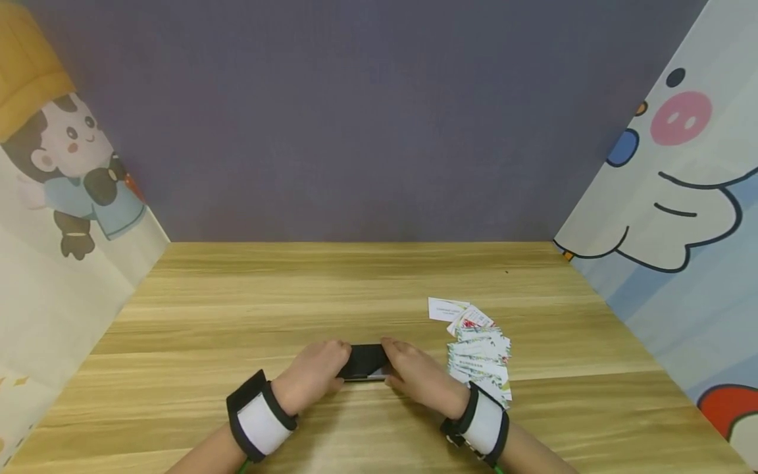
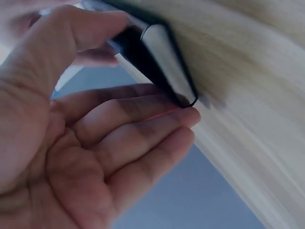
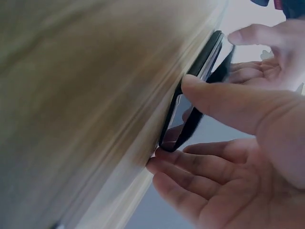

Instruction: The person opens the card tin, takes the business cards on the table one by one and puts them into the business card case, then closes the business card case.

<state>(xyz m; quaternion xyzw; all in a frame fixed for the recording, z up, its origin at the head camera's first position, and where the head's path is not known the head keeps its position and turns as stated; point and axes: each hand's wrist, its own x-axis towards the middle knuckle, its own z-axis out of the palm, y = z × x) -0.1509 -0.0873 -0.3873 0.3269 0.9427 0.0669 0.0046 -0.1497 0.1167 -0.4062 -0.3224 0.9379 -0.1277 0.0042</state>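
Note:
A small black card case (image 1: 366,361) with shiny silver metal parts is held between both hands, low over the wooden table. My left hand (image 1: 312,370) grips its left end and my right hand (image 1: 423,376) its right end. In the left wrist view, the thumb lies along one edge of the case (image 2: 164,55) while fingertips touch its corner. The right wrist view shows the thumb pressing an edge of the case (image 3: 181,114), fingertips at the lower end. There a black flap stands at an angle to the silver part. The inside is mostly hidden.
Right of the hands, a fanned pile of printed business cards (image 1: 480,355) lies on the wooden table (image 1: 237,289). A white card (image 1: 445,309) sits at its far end. Behind the table rises a dark grey panel (image 1: 367,118), with cartoon-printed walls on both sides.

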